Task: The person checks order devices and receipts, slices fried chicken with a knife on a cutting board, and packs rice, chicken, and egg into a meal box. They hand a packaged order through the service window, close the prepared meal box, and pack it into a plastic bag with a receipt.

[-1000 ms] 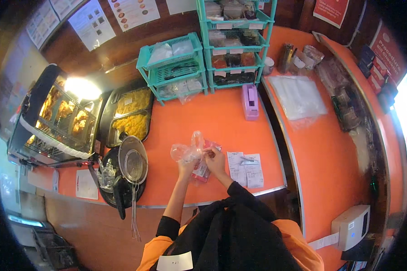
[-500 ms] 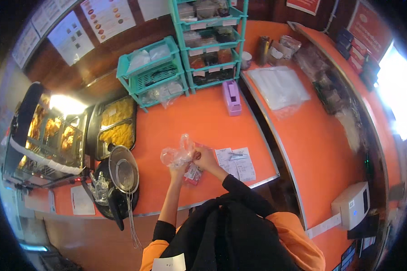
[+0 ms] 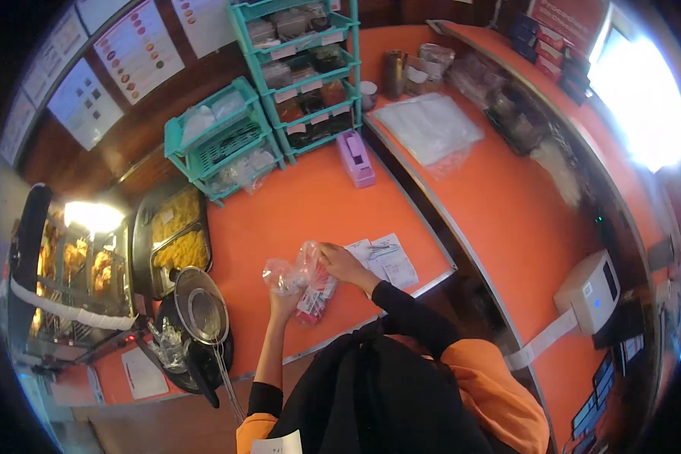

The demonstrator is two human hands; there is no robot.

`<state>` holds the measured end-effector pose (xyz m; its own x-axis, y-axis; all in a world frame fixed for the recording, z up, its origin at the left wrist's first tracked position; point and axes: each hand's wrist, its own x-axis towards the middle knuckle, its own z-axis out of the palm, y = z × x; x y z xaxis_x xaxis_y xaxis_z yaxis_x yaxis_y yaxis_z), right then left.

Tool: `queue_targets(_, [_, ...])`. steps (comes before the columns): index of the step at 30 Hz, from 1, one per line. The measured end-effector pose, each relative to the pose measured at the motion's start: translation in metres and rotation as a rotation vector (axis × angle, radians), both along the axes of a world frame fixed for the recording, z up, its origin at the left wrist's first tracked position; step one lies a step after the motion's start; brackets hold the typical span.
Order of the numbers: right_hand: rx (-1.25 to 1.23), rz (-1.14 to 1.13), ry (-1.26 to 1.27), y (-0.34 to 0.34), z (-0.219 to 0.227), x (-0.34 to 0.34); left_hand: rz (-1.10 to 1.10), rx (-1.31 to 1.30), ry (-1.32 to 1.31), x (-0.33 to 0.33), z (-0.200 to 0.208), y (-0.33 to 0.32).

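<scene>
Over the orange counter, my left hand (image 3: 282, 301) is closed around a crumpled clear plastic bag (image 3: 281, 277). My right hand (image 3: 341, 262) pinches the bag's upper right part with bent fingers; the exact fingertip contact is hard to make out. Just below the hands lies a red packet (image 3: 308, 312) with a white printed label, partly covered by the bag and the left hand. Beside my right hand, white paper slips (image 3: 395, 265) rest on the counter with a thin metallic item on top.
Left are a lit food warmer (image 3: 72, 265), trays of yellow food (image 3: 180, 252) and a mesh strainer (image 3: 202, 312). Teal basket racks (image 3: 227, 155) and a purple tape dispenser (image 3: 356, 160) stand at the back. Right are flat plastic bags (image 3: 431, 130) and a white printer (image 3: 589, 291).
The whole view has turned, tilting the scene. My hands are slightly farther apart, with the bag still between them, and more of the red packet shows.
</scene>
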<state>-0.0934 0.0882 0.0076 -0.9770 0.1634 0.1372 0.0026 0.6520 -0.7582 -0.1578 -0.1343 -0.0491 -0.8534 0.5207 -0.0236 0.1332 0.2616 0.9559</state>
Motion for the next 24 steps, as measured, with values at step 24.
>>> queue_targets(24, [0.263,-0.6,0.374,0.036,-0.009,0.172,0.326,0.576,-0.115,-0.09,0.036,-0.011])
